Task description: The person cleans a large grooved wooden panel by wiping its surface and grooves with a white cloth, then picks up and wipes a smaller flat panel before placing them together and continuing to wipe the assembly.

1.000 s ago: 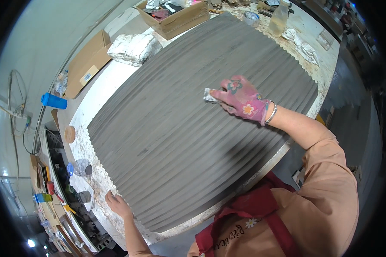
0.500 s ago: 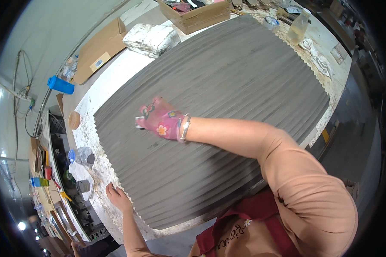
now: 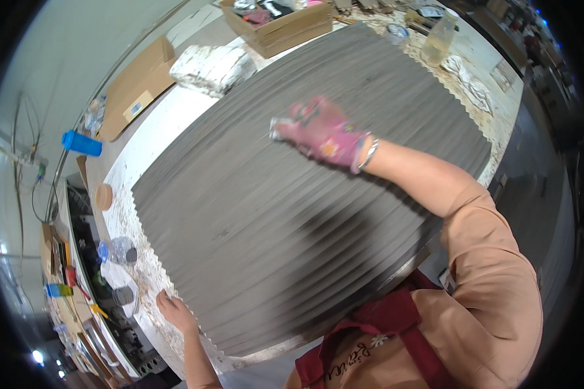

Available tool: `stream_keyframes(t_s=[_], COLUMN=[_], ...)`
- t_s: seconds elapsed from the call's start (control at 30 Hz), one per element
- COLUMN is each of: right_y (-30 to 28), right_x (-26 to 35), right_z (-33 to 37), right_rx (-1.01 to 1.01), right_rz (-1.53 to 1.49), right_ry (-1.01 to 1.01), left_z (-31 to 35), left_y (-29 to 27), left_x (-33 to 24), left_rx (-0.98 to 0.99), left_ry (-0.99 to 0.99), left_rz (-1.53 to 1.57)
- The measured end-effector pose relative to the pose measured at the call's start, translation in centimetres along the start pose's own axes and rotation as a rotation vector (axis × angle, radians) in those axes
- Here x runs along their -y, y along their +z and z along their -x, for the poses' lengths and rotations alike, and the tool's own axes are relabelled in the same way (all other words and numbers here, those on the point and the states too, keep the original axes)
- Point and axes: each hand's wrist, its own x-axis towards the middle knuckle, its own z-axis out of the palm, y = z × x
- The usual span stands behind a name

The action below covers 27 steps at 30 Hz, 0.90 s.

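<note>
Broad grey ridged panel (image 3: 240, 214) flat on stained white table (image 3: 139, 152), ridges and long axis slanting lower left to upper right. Pink-floral-gloved right hand (image 3: 328, 135) over upper middle, pinching small whitish pad (image 3: 276, 128). Bare left hand (image 3: 176, 312) beside panel's wavy left end; cannot tell whether gripping.

The panel (image 3: 240, 201) looks matt and ridged — grooved right across. The cup (image 3: 82, 143) is smooth plastic, the box (image 3: 300, 32) matt cardboard, the bottle (image 3: 438, 42) translucent — the bracelet (image 3: 370, 154) glossy metal, the apron (image 3: 390, 316) matt cloth.
</note>
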Motion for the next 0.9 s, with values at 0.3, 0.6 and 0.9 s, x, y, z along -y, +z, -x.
stream_keyframes(t_s=[0.3, 0.6, 0.9], right_y=[-22.0, -0.4, 23.2], right_x=[-4.5, 0.0, 3.1], right_z=[-3.4, 4.6, 3.0], right_rx=[-0.63, 0.02, 0.058], right_rz=[1.293, 0.902, 0.671], right_ry=[-0.342, -0.764, -1.438], left_z=[0.0, -0.7, -0.2], left_y=[-0.2, 0.7, -0.4], left_x=[-0.6, -0.4, -1.3], left_rx=[0.004, -0.093, -0.039], left_ry=[-0.018, 0.027, -0.077], left_rz=[0.001, -0.051, -0.001])
